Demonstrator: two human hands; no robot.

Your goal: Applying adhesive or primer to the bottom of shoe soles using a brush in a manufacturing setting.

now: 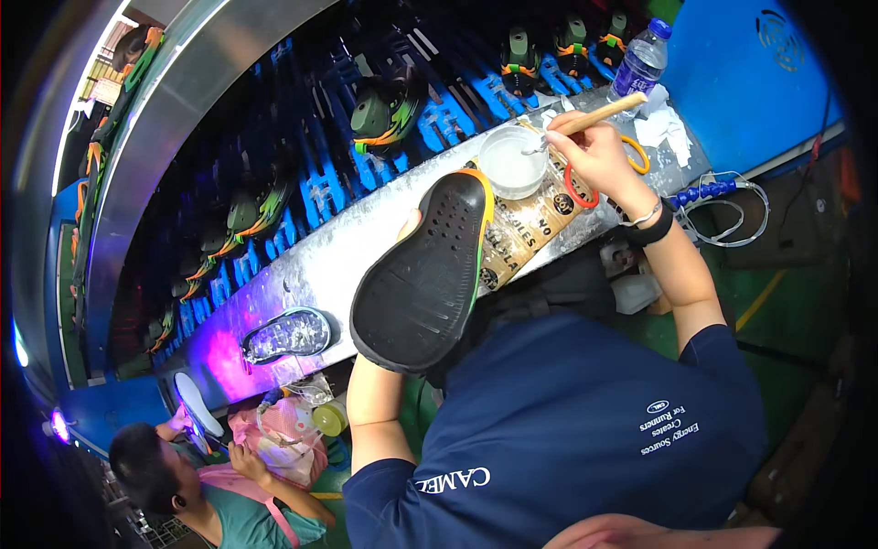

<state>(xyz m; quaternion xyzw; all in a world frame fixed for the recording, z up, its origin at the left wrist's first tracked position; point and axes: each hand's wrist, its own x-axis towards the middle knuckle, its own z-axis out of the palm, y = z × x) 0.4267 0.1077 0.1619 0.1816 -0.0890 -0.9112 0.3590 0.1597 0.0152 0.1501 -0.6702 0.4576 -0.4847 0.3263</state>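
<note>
My left hand point(412, 222) grips a black shoe sole point(416, 284) from behind, and only some fingertips show past its edge. The sole has an orange and green rim and small holes toward its far end. My right hand point(596, 157) is closed round the wooden handle of a brush point(615, 111). Its lower end reaches over the rim of a clear cup point(514, 186) holding a whitish liquid; whether the bristles touch the liquid I cannot tell. The cup stands on a printed brown cardboard sheet point(526, 240), just beyond the sole.
Beyond the bench point(320, 270), green and black shoes point(384, 117) sit on a blue rack. A water bottle point(640, 62), orange ring point(635, 154) and red ring point(580, 188) are near my right hand. Another sole point(287, 335) lies left; a co-worker point(197, 485) holds a white-faced sole.
</note>
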